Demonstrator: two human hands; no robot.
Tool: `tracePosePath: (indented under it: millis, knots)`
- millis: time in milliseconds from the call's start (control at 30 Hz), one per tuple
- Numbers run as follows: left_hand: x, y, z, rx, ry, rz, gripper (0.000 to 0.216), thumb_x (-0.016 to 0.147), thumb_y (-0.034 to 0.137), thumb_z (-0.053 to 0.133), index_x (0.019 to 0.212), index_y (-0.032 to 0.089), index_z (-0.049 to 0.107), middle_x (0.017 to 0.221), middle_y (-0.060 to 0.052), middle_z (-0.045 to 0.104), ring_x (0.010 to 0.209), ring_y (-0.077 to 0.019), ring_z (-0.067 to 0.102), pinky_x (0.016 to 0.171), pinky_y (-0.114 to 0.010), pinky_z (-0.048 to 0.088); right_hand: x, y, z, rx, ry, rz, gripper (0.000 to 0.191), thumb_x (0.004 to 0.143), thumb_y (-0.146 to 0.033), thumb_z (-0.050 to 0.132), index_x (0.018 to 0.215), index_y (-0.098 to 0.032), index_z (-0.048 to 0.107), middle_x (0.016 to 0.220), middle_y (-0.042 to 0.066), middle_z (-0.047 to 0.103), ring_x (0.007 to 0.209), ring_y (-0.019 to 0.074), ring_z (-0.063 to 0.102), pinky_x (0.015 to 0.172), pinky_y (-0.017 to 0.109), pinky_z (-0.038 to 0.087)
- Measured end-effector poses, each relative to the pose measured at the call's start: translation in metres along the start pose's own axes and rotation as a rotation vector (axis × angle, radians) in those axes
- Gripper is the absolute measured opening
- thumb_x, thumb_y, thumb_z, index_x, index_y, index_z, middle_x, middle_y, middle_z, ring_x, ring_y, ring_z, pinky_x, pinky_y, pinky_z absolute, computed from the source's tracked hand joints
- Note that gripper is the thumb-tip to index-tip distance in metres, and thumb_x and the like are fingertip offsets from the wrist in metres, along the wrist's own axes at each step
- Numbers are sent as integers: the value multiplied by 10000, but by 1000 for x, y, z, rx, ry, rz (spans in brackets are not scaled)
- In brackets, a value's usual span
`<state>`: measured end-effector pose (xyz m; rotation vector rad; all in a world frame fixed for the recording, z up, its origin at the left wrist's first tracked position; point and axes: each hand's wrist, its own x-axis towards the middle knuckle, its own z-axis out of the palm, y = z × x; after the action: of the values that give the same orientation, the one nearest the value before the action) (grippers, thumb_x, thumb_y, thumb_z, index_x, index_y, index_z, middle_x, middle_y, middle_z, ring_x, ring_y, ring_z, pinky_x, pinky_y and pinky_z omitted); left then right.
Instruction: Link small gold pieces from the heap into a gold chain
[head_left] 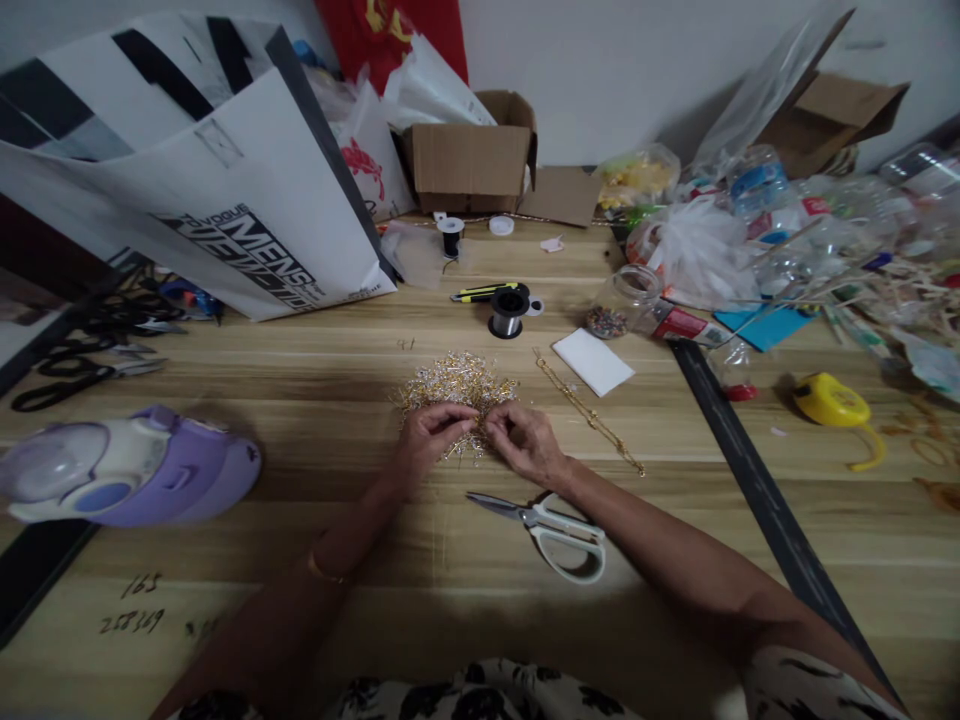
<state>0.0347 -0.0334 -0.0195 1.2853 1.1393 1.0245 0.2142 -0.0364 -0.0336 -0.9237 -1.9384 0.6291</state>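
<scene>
A loose heap of fine gold and silver wire-like bits (457, 380) lies on the wooden table. Over its near left side is my left hand (431, 440), thumb and fingertips pinched together. My right hand (531, 445) is closed in a pinch just to the right, its fingertips almost meeting those of the left. What sits between the fingertips is too small to make out. White-handled scissors (559, 535) lie below my right hand, under the forearm's edge. To the right, a gold chain (589, 405) stretches diagonally across the wood.
A spool of silver wire (508, 312) and a yellow-black cutter knife (480, 293) lie beyond the heap. White paper (592, 362), a bead jar (622, 300) and a yellow tape measure (832, 402) are rightward. A purple-white bottle (172, 470) and black scissors (82, 375) are leftward.
</scene>
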Motion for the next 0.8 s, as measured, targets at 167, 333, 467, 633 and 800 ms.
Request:
tracePosePath:
  millis: [167, 333, 467, 633, 800]
  knots:
    - [-1, 3, 1, -21, -7, -28, 192, 669, 257, 719, 823, 144, 714, 832, -46, 725, 778, -157, 649, 754, -253, 495, 0, 0, 0, 5, 4, -14, 54, 860, -192, 502, 821, -177, 537, 663, 5, 560, 588, 112, 520, 563, 224, 405]
    - [-1, 2, 1, -29, -29, -39, 200, 665, 262, 723, 830, 149, 713, 831, -44, 726, 772, -155, 649, 737, -247, 495, 0, 0, 0, 32, 0, -17, 55, 856, -186, 510, 806, -179, 531, 658, 6, 558, 587, 113, 522, 564, 226, 410]
    - [0, -1, 1, -57, -30, -47, 209, 658, 260, 733, 837, 156, 703, 818, -34, 718, 757, -144, 642, 722, -241, 492, 0, 0, 0, 41, 0, -24, 40, 855, -187, 515, 820, -179, 532, 659, 7, 564, 582, 113, 521, 558, 226, 410]
    - [-1, -2, 1, -87, -28, -33, 202, 651, 254, 743, 813, 157, 671, 760, -11, 686, 718, -124, 624, 684, -222, 478, 0, 0, 0, 44, 0, -26, 42, 856, -192, 520, 822, -178, 540, 650, 2, 562, 573, 110, 518, 556, 225, 410]
    - [-1, 0, 0, -48, -23, -26, 174, 660, 265, 733, 762, 149, 653, 713, -3, 659, 675, -113, 602, 650, -214, 464, -1, 1, 0, 42, -4, -25, 68, 867, -220, 517, 828, -177, 553, 654, 5, 570, 583, 113, 526, 561, 226, 416]
